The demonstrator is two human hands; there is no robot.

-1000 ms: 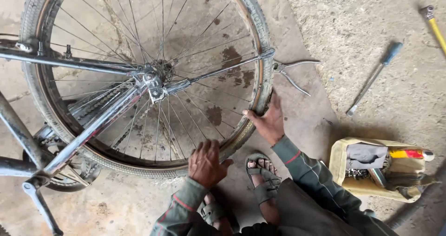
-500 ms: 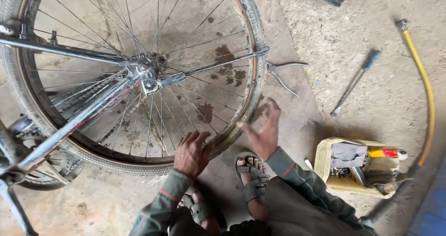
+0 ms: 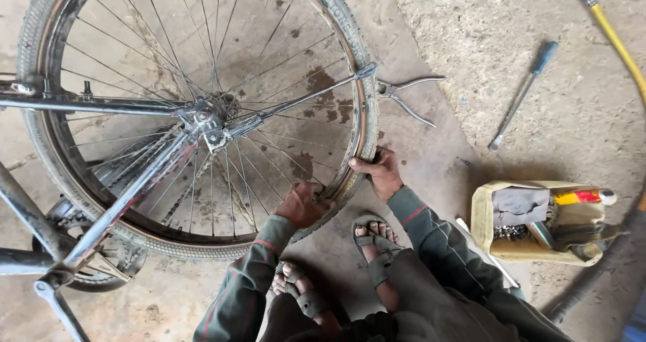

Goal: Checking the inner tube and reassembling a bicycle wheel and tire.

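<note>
Both hands have closed in on the lower right arc of the wheel since the earlier frame, where the right one hovered open just off the rim. Left hand (image 3: 303,206) is clenched on the tyre (image 3: 340,19) from the spoke side; right hand (image 3: 382,174) grips tyre and rim (image 3: 362,123) from outside, thumb over the edge. This wheel sits in an upturned bicycle frame (image 3: 101,105) on the concrete floor (image 3: 431,19). Judged from its look, the tyre is stiff, worn, dusty rubber that flexes only with firm thumb pressure; hold it at the sidewall beside the rim, clear of the thin spokes (image 3: 269,52). Tread is grey and cracked, the rim rusty brown. Pliers (image 3: 407,94), a screwdriver (image 3: 521,96) and an open tool pouch (image 3: 538,224) lie nearby.
</note>
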